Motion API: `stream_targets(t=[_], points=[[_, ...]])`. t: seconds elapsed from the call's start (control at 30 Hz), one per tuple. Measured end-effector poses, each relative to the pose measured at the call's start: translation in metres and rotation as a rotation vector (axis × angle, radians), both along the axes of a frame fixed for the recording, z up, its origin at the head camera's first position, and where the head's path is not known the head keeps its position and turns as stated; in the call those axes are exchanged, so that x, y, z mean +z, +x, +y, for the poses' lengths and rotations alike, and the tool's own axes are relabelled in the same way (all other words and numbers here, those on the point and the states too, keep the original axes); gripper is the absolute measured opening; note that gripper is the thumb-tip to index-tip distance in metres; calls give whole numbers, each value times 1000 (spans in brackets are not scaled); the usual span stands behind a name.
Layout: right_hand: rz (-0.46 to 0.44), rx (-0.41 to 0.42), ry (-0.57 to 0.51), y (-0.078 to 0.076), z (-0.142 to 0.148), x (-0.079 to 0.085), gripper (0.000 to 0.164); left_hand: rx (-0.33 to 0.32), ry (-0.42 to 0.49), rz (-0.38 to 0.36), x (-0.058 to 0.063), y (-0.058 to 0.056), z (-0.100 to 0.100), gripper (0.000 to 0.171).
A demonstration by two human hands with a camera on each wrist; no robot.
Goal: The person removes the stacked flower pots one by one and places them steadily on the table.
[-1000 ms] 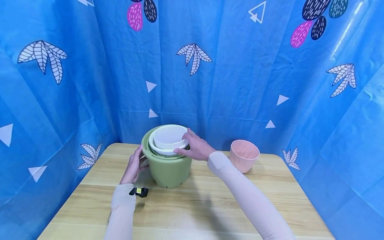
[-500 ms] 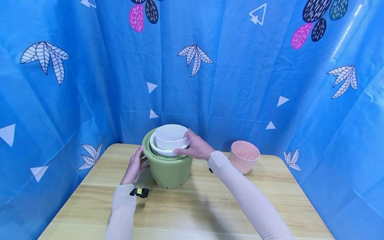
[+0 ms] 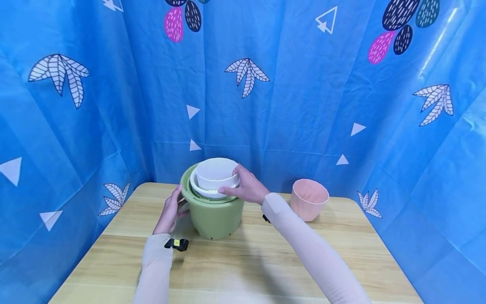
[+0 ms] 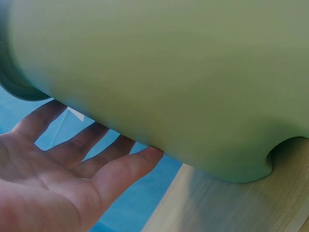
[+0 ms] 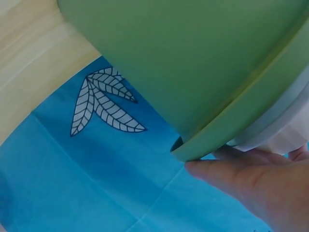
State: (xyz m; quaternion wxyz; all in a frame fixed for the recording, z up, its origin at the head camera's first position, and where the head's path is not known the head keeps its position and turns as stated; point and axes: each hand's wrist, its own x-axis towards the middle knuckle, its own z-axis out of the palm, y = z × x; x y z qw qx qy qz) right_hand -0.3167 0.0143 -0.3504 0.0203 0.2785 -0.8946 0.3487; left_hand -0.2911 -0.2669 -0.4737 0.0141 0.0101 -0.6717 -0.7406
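A large green plastic flowerpot stands upright on the table. Nested inside it is a white pot, and a smaller white pot sits within that one, its rim raised above the others. My right hand pinches the small white pot's rim at the right, fingers reaching inside it and thumb out in front. In the right wrist view, part of that hand touches the green rim. My left hand rests against the green pot's left side; extended fingers touch its wall in the left wrist view.
To the right stands a pink pot with an open top. The wooden table is bordered at the back and both sides by a blue patterned curtain. A small black camera is at the left wrist.
The small white pot has risen slightly inside the other pots, with more of its front wall showing. My right hand moved along with it. My left hand stays at the green pot.
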Motion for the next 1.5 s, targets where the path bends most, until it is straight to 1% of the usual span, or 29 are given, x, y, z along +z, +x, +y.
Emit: stream_targets(t=[0.3, 0.5, 0.67, 0.83, 1.13, 1.5], points=[[38, 1, -50, 1, -3, -2, 50, 1, 20, -6, 0, 0, 0, 79], [55, 5, -83, -2, -4, -1, 49, 1, 30, -10, 2, -1, 0, 78], [35, -12, -117, -4, -3, 3, 49, -3, 26, -13, 4, -2, 1, 78], [10, -13, -157, -3, -1, 7, 50, -2, 27, -7, 2, -2, 1, 78], [5, -11, -167, -3, -1, 10, 50, 1, 2, -13, 3, 1, 1, 78], [32, -3, -184, -3, -1, 17, 52, 1, -7, -3, 3, 3, 1, 78]])
